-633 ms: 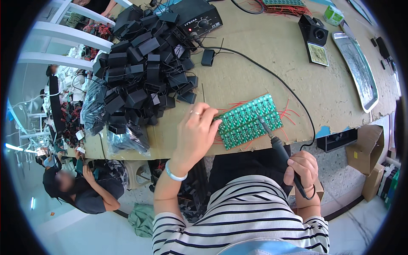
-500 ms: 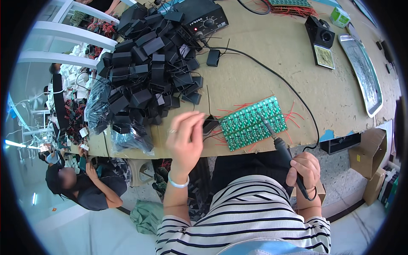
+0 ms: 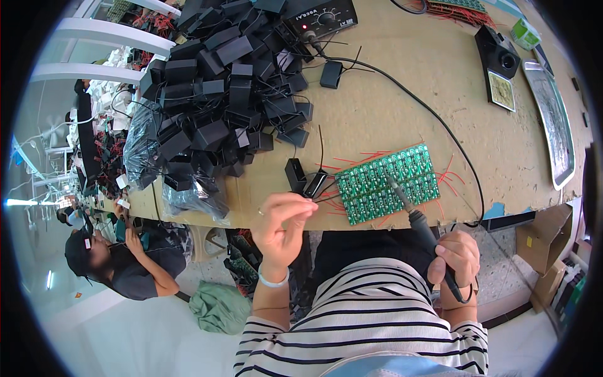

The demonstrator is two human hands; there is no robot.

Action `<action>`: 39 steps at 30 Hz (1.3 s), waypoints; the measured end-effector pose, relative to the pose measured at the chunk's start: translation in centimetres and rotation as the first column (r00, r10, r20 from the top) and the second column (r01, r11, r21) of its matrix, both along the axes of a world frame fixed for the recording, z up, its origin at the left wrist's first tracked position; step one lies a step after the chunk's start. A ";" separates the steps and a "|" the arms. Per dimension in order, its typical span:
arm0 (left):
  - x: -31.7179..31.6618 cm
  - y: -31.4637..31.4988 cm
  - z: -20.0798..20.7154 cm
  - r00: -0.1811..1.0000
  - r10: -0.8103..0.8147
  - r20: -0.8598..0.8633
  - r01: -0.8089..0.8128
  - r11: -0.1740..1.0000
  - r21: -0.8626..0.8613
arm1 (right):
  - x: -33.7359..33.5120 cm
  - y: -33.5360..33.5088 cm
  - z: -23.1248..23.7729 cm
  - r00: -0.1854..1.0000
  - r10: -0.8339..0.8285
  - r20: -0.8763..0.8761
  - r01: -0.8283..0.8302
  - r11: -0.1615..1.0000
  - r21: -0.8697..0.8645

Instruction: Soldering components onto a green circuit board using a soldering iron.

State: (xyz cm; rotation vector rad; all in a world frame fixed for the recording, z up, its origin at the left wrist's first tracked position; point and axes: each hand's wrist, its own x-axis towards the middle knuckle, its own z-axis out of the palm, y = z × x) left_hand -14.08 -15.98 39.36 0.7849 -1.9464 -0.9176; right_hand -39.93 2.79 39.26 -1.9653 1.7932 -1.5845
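Fingers [image 3: 287, 207] of the left hand [image 3: 277, 231]: thumb and forefinger tips drawn close together at the near edge of the table [image 3: 389, 116]; whether a thin black lead is pinched between them cannot be told. The right hand [image 3: 457, 256] is closed around the handle of a soldering iron [image 3: 422, 226], its tip over the middle of the green circuit board [image 3: 370, 195]; contact there is not certain. The board lies flat and slightly skewed near the table edge, between the hands, with small parts in rows across its face and red wires [image 3: 448, 177] projecting at its sides. Two black housings, one upper [image 3: 294, 175] and one lower [image 3: 315, 183], lie between the board's left edge and the heap, near the left fingertips. Dark leads run close to the board; no finished joint to it can be confirmed. Judged on present evidence, work at this board is in progress, not complete. A large heap of black housings [image 3: 217, 94] and a stack of wired boards [image 3: 461, 9] lie further off; whether these are finished or waiting cannot be established.
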 end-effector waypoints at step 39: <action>-1.0 0.7 2.0 0.896 0.179 0.405 0.043 0.875 -0.481 | 0.6 -4.0 -2.3 0.991 -0.131 0.014 0.126 0.970 0.207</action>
